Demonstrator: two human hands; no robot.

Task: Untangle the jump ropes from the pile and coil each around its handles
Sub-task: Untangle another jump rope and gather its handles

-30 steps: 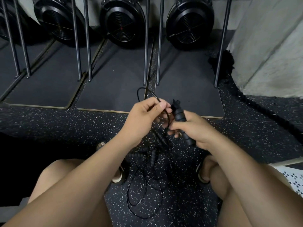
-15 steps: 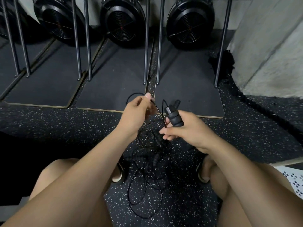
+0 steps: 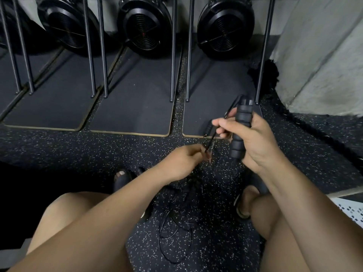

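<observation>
My right hand [image 3: 253, 142] grips a black ribbed jump-rope handle [image 3: 241, 130], held nearly upright in front of me. A thin black cord [image 3: 210, 139] runs from the right hand's fingers down to my left hand [image 3: 183, 160], which pinches it lower and to the left. A second handle end [image 3: 208, 128] shows just behind the cord. The tangled pile of ropes [image 3: 176, 218] lies on the speckled floor between my feet, partly hidden by my left forearm.
Black mats [image 3: 133, 107] and metal rack legs [image 3: 172, 55] stand ahead, with round black fan machines [image 3: 144, 26] behind them. A thick battle rope [image 3: 306, 124] runs along the concrete wall [image 3: 324, 55] on the right. My sandalled feet [image 3: 243, 201] flank the pile.
My right hand has lifted the handle up and to the right, turning it more upright. My left hand has dropped lower, drawing the cord taut between the two hands.
</observation>
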